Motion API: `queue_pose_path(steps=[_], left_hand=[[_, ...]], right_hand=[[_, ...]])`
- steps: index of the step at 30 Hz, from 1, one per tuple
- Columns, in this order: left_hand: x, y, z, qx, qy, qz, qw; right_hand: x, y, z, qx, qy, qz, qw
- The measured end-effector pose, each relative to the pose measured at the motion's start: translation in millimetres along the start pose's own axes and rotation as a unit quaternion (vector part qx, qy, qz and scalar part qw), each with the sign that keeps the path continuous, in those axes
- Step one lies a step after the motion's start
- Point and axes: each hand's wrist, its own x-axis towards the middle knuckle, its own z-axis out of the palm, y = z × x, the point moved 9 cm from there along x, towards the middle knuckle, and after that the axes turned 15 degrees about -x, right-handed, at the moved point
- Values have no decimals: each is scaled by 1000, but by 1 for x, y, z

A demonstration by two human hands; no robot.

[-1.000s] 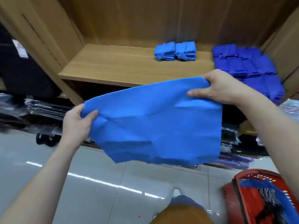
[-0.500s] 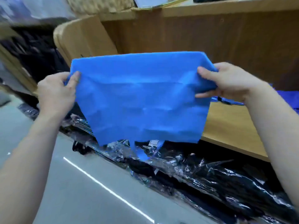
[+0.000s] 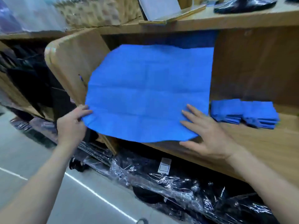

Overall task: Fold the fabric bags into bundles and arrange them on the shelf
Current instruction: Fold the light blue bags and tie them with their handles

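Note:
A blue fabric bag (image 3: 148,91) lies spread flat on the wooden shelf (image 3: 258,143), its near edge hanging a little over the shelf front. My left hand (image 3: 71,125) pinches the bag's near left corner. My right hand (image 3: 208,131) lies flat with straight fingers on the near right corner and the shelf board. Two folded blue bundles (image 3: 244,112) sit side by side on the shelf, just right of the spread bag.
A rounded wooden side panel (image 3: 71,62) bounds the shelf on the left. Black goods in clear plastic wrap (image 3: 178,183) lie on the floor below the shelf front. The board above carries a black shoe (image 3: 242,4) and a woven basket (image 3: 97,12).
The bag was held up in the air by both hands; now it lies spread on the shelf. My right hand has let go and flattened onto it. The view has moved closer to the shelf.

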Motion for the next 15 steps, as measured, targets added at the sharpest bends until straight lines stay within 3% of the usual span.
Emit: queue_pose_path(steps=[2,4,6,9,12,15], left_hand=[[-3,-13,51,96,-136,28,986],[-5,-24,89,149,-252,48,955],[4,-32,107,141,-316,42,937],[17,-20,137,32,-371,87,924],[14,-33,178,93,-478,129,864],[6,-45,200,146,-508,173,831]], right_hand=[[-11,10,60,-9,-241,76,968],[-24,18,91,11,-317,153,936],[-20,25,101,39,-311,226,922],[-9,29,97,-43,-319,274,906],[-9,13,106,-72,-346,270,896],[-25,4,113,-88,-340,290,890]])
